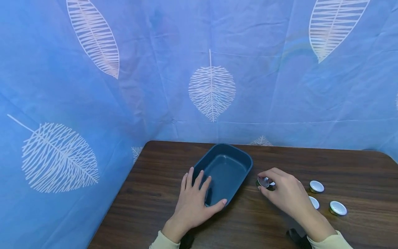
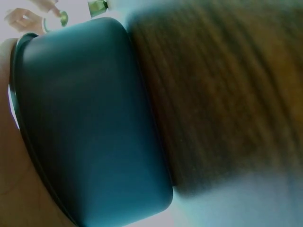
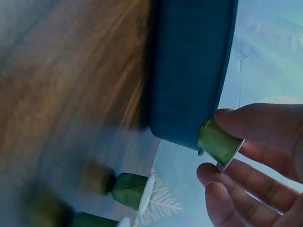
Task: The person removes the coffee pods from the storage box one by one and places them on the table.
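A deep blue-green rectangular dish [image 1: 230, 176] sits at the middle of the table, turned at a slant. My left hand [image 1: 194, 204] rests over its near left rim, fingers spread and thumb along the near end; in the left wrist view the dish's outer wall [image 2: 94, 123] fills much of the picture. To the right of the dish, my right hand [image 1: 287, 192] pinches a coffee capsule [image 1: 263, 182] between thumb and fingers. Seen from the right wrist, this capsule [image 3: 218, 143] has a green metallic body and is held tilted, overlapping the dish's corner.
Several more capsules with pale lids, among them one at the front right [image 1: 338, 208] and one farther back [image 1: 316, 186], stand right of my right hand. The dark wood table [image 1: 140, 207] ends at a blue leaf-print cloth [image 1: 264, 86] hanging behind and at left.
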### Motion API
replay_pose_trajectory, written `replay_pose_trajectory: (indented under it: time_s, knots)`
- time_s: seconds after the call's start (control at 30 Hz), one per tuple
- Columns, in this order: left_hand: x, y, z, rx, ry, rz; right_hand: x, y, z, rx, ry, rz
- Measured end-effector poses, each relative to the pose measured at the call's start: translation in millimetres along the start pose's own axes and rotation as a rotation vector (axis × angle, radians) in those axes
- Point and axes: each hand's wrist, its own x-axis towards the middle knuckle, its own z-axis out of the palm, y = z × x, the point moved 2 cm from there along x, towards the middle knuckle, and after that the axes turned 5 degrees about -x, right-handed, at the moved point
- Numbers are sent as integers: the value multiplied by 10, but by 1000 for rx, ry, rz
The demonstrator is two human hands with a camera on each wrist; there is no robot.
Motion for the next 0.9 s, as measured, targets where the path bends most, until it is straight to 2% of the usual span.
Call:
replay_pose_trajectory:
  time_s: [0.17, 0.33, 0.6, 0.9]
  knots:
    - [-9, 10, 20, 14, -14, -5, -118, 37, 35, 17, 59, 49]
    - [-5, 7, 23, 17, -2, 0, -139, 46, 17, 1, 85, 48]
    - [1, -4, -25, 19, -3, -7, -137, 67, 54, 7, -70, 143]
    - [13, 12, 4, 23, -14, -16, -195, 117, 193, -36, -152, 118]
